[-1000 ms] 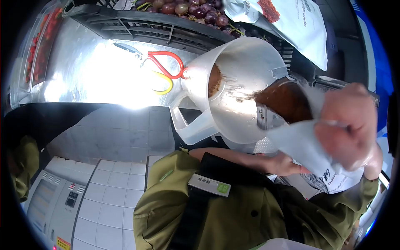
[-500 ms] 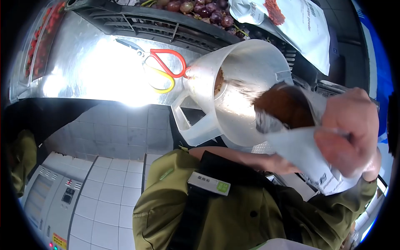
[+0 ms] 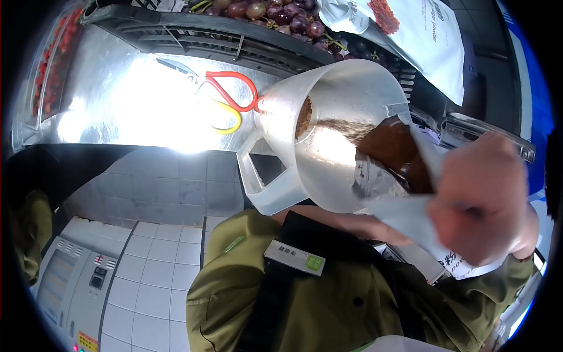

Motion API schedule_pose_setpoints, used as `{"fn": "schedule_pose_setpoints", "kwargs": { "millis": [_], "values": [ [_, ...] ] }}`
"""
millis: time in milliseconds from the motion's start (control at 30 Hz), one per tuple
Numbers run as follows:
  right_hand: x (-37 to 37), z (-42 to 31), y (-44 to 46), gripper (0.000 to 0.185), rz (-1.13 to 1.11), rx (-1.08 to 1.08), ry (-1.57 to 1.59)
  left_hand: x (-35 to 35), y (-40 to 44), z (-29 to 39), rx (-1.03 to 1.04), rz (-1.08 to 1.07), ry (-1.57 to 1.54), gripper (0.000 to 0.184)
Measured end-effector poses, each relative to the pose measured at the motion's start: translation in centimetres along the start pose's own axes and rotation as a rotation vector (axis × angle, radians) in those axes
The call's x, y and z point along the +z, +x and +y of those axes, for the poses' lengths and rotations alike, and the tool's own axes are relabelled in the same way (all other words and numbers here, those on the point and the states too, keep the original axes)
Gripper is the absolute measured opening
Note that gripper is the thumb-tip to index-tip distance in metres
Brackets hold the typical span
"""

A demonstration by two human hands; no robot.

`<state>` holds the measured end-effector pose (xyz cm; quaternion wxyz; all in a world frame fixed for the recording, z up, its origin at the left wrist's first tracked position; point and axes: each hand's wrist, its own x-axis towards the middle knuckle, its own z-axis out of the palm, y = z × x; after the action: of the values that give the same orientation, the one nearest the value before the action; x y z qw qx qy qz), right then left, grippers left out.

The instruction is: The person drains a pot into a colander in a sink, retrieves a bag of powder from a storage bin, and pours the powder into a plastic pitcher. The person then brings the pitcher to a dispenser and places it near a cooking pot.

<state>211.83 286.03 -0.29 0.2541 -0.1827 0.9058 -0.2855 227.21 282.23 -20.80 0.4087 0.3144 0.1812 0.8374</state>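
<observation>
My right hand [image 3: 484, 199], slightly blurred, is closed on the rim of an open white bag [image 3: 404, 214] of brown powder [image 3: 396, 146]. The bag is tilted, its mouth inside a translucent jug [image 3: 352, 82], and a stream of powder falls from it into the jug. More brown powder [image 3: 304, 117] lies at the jug's bottom. The jug leans on its side, its handle [image 3: 272, 190] toward me. My left forearm reaches under the jug and bag; the fingers of that hand are hidden behind the bag.
Scissors [image 3: 231, 94] with red and yellow handles lie on the metal counter [image 3: 105, 105] left of the jug. Behind stands a black crate [image 3: 205, 41] of grapes [image 3: 281, 14], with a second white bag [image 3: 431, 53] on it. A clear box of red pieces [image 3: 53, 76] is far left.
My right hand has moved slightly down with the bag's rim. Powder keeps falling into the jug. The left hand, partly seen earlier, is now more hidden by the bag.
</observation>
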Motion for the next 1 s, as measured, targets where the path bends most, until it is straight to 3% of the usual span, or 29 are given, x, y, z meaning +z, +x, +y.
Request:
{"fn": "schedule_pose_setpoints", "kwargs": {
  "millis": [167,267,1000],
  "values": [
    [0.3,0.0,-0.1,0.009,0.044,0.082,0.018,-0.4,-0.5,0.3,-0.005,-0.002,0.009,0.037],
    [0.1,-0.1,0.3,0.01,-0.051,0.041,-0.005,-0.4,-0.9,0.2,-0.014,-0.003,0.019,0.037],
    [0.4,-0.2,-1.1,0.013,0.067,0.034,-0.071,-1.0,1.0,0.9,-0.047,-0.01,0.103,0.039]
  ]
}}
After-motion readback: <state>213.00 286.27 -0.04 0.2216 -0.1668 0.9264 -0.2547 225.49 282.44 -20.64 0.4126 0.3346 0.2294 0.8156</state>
